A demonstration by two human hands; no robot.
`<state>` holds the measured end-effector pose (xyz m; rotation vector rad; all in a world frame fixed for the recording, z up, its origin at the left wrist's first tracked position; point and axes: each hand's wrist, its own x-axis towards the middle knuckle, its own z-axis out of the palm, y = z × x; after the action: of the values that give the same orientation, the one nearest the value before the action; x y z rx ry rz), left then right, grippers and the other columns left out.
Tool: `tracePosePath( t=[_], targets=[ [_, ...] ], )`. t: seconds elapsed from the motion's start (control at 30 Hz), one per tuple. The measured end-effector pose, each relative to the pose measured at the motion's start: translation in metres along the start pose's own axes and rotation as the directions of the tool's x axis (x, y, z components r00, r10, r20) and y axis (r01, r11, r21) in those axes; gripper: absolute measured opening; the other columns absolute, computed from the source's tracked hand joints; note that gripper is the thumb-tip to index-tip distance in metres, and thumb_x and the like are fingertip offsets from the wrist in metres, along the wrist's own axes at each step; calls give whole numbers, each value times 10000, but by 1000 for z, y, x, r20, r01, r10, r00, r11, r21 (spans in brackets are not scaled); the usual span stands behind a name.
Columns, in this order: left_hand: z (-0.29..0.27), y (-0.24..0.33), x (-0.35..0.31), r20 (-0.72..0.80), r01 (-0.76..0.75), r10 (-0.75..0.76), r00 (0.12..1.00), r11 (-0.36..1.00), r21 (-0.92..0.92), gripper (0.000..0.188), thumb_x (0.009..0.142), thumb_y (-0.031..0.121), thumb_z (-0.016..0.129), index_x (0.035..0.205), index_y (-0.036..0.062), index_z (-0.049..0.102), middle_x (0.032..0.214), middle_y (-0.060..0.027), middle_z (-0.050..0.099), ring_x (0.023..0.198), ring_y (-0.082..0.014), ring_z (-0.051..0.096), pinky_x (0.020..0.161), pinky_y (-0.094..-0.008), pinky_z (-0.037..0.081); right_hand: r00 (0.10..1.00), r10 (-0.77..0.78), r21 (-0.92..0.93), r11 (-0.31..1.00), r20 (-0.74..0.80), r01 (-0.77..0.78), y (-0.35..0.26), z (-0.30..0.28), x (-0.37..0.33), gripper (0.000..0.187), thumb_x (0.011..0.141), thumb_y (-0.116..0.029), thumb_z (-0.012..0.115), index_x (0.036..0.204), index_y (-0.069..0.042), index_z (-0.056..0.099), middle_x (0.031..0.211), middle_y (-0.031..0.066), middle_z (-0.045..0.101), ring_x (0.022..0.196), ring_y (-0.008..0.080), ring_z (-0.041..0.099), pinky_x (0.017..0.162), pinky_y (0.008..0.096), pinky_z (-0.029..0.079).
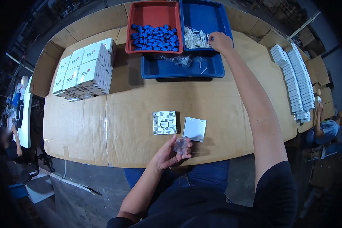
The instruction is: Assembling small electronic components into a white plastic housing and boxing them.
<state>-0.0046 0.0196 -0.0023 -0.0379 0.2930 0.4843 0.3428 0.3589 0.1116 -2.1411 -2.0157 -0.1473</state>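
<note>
My left hand [171, 152] holds a small clear plastic bag [181, 146] upright near the table's front edge, its mouth rounded and facing up. Just beyond it lie a square box part with a grey-and-white pattern [164, 122] and a plain white square lid [195, 129], side by side. My right arm stretches far forward. At its end my right hand [221, 41] is at the right side of a pile of small white parts [195, 38] in a blue bin [207, 15]. Its fingers are bent together, and whatever is between them is hidden.
A red bin [154, 13] of blue-and-black pieces stands beside the blue bin. Below both, another blue tray [152, 68] holds clear plastic bags. Stacked white boxes [83, 68] stand at left, and long rows of small boxes [292, 81] at right. Cardboard walls edge the table.
</note>
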Motion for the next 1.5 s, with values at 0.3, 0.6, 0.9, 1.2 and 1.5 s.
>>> tracePosePath(
  t=[0.3,0.6,0.9,1.2,1.5],
  targets=[
    [-7,1,3,164,29,-14,986,996,-89,568,1089,516,463,1313,4,569,1166,-122,665,1040,-216,692,981,-434,588,997,-45,-62,997,57,48,7,-3,7,69,857,-188,732,921,-169,751,981,110,761,1002,332,723,872,505,531],
    [-1,-2,0,33,17,-17,999,1000,-11,513,1048,526,552,1245,54,592,1107,-107,618,932,-233,608,930,-433,563,992,92,-67,994,82,-86,-4,1,5,259,880,-224,683,1102,-103,736,1151,173,743,1141,368,693,954,506,541],
    [3,1,0,43,11,-10,999,1000,-19,529,1056,518,546,1259,31,589,1121,-110,639,913,-229,650,943,-433,569,925,353,13,933,143,-359,-23,-10,10,480,840,-274,707,1278,-83,665,1330,190,684,1252,376,650,1027,494,525],
    [0,1,2,62,15,-17,998,1000,20,548,1072,500,520,1286,0,592,1126,-138,677,917,-233,682,977,-441,571,860,504,86,856,82,-510,-25,-9,6,434,866,-304,727,1241,-87,723,1271,194,719,1221,385,675,988,500,551],
    [-11,-12,-5,106,-42,49,993,997,-70,508,1091,516,457,1219,50,616,1099,-112,679,794,-225,573,806,-392,503,969,210,913,-357,-128,198,-51,-77,-112,166,1010,-109,663,1148,-21,694,979,84,698,675,73,504,574,221,387]
  ],
)
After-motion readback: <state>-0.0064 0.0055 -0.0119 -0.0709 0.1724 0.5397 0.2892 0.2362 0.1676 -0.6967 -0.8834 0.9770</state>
